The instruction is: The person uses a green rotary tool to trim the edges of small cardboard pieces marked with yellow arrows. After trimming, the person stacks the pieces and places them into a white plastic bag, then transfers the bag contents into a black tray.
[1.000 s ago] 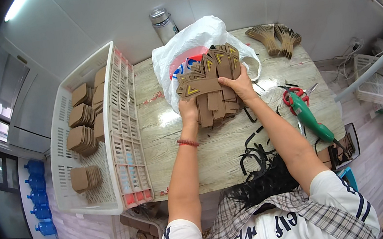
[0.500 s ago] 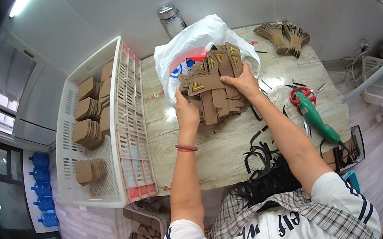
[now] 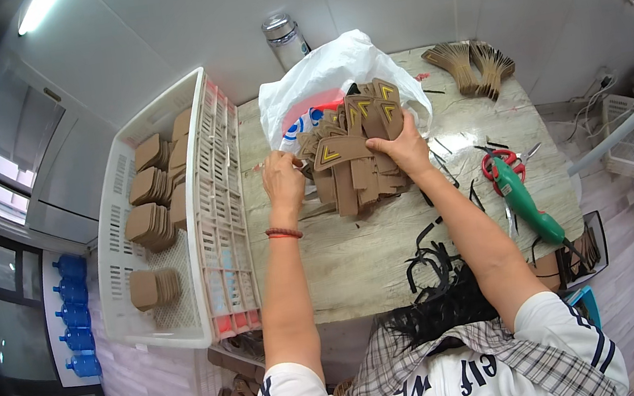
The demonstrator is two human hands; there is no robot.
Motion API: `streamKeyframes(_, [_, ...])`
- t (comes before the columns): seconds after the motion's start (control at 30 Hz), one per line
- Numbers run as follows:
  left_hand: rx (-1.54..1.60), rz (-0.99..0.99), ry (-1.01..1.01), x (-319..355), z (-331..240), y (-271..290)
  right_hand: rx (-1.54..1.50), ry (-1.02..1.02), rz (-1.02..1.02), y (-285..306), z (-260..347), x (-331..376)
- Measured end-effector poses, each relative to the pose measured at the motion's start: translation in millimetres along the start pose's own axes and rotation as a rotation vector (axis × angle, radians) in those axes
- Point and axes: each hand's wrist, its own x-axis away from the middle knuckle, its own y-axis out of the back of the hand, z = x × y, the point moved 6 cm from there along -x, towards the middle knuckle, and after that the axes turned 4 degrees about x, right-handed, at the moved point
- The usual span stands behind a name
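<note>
A thick bunch of brown leather-like strips [image 3: 355, 180], some marked with yellow chevrons, lies at the mouth of a white plastic bag [image 3: 350, 55] with red and blue print. Along the bunch's right side my right hand [image 3: 406, 151] is closed, its thumb on top and its fingers partly hidden behind the strips. My left hand [image 3: 283, 180] is beside the bunch's left edge, close to the bag's rim. Its fingers are curled together; whatever may be between them is too small or hidden to make out.
A white plastic crate [image 3: 198, 263] with stacks of brown pieces [image 3: 149, 225] stands left. Red-handled scissors [image 3: 513, 165] and a green corded tool [image 3: 526, 201] lie right. Fanned brown strips [image 3: 465, 68], a steel flask [image 3: 285, 39] and black scraps [image 3: 430, 263] are around the table.
My left hand has let go of the bunch's left side and moved left, its fingers now curled. My right hand still grips the bunch, which has shifted slightly.
</note>
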Motion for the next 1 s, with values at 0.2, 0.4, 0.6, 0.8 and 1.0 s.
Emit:
streamKeyframes(0.2, [0.023, 0.279, 0.050, -2, 25, -19, -0.024, 0.016, -0.020, -2, -3, -2])
streamKeyframes(0.4, [0.088, 0.305, -0.040, -17, 28, -18, -0.019, 0.043, -0.020, -3, -3, -2])
streamKeyframes(0.6, [0.043, 0.448, -0.028, -28, 28, -29, -0.024, 0.074, -0.016, -2, -3, -1])
streamKeyframes(0.8, [0.144, 0.206, 0.074, -42, 38, -41, -0.037, 0.058, 0.005, 0, -2, -1])
streamKeyframes(1.0, [0.845, -0.063, 0.695, -55, 80, -66, -0.052, 0.089, -0.003, -3, 2, 2])
